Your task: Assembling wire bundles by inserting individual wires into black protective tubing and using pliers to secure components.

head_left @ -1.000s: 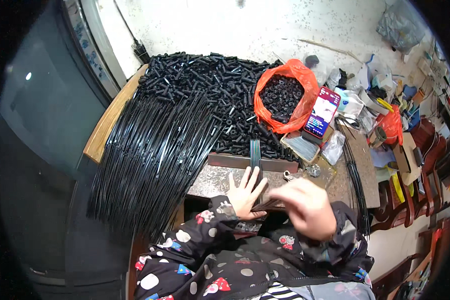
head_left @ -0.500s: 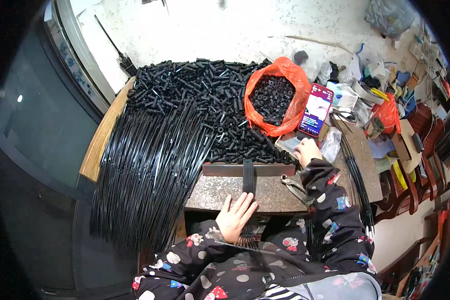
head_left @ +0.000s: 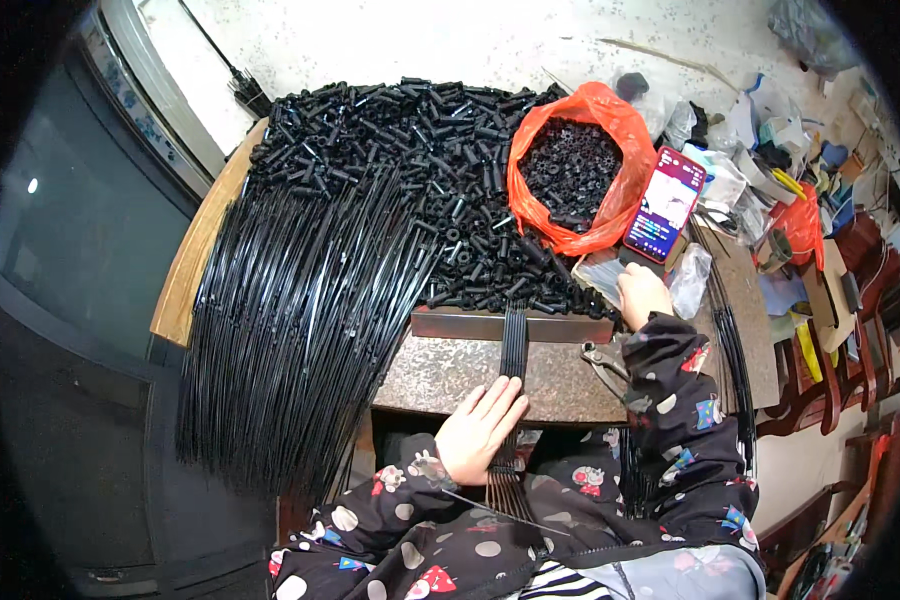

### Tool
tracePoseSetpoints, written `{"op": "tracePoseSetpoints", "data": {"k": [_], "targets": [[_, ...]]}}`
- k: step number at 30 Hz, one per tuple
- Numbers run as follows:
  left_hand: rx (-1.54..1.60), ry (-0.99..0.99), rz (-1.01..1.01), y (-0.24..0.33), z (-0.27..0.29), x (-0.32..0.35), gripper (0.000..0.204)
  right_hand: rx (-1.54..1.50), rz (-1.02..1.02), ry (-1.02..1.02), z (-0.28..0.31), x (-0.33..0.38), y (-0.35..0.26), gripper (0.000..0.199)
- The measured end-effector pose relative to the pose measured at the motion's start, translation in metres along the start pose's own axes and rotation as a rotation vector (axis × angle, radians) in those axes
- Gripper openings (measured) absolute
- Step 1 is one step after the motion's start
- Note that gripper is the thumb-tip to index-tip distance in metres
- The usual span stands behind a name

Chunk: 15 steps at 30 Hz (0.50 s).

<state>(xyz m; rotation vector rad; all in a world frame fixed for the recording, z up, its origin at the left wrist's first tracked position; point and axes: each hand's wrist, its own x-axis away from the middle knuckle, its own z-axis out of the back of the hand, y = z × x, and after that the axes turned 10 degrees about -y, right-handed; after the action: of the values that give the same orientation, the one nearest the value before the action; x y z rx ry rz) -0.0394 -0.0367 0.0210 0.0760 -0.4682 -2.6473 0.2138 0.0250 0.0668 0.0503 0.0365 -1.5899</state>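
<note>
My left hand point(head_left: 478, 432) lies flat with its fingers stretched out over a row of thin black rods point(head_left: 513, 345). The rods run from the metal edge strip point(head_left: 458, 324) down across the table's front edge to my lap. My right hand point(head_left: 645, 296) is at a small clear container point(head_left: 600, 274) below the phone point(head_left: 665, 205). Its fingers are bent together at the container's edge, and whatever they pinch is too small to make out. Pliers point(head_left: 607, 371) lie beside my right sleeve. Behind the strip is a heap of short black tubular parts point(head_left: 390, 130).
An orange plastic bag point(head_left: 635, 165) holds small black parts. Many long black rods point(head_left: 290, 330) hang over the table's left front, beside a wooden edge point(head_left: 195, 265). More rods point(head_left: 732, 355) lie at the right. A clear bag point(head_left: 690, 280) sits near my right hand; clutter fills the far right.
The view has shifted slightly, moving the tabletop things up and right. My left hand still lies on the rods, and my right hand is still at the container, its fingers drawn slightly closer together.
</note>
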Motion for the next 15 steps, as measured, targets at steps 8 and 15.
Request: {"op": "tracePoseSetpoints", "data": {"k": [8, 15], "targets": [[0.021, 0.002, 0.009, 0.001, 0.002, 0.004, 0.082, -0.505, 0.399, 0.155, -0.004, 0.012, -0.040, 0.013], [0.017, 0.009, 0.018, 0.002, 0.000, 0.005, 0.079, -0.382, 0.348, 0.003, -0.017, 0.019, -0.054, 0.013]]}}
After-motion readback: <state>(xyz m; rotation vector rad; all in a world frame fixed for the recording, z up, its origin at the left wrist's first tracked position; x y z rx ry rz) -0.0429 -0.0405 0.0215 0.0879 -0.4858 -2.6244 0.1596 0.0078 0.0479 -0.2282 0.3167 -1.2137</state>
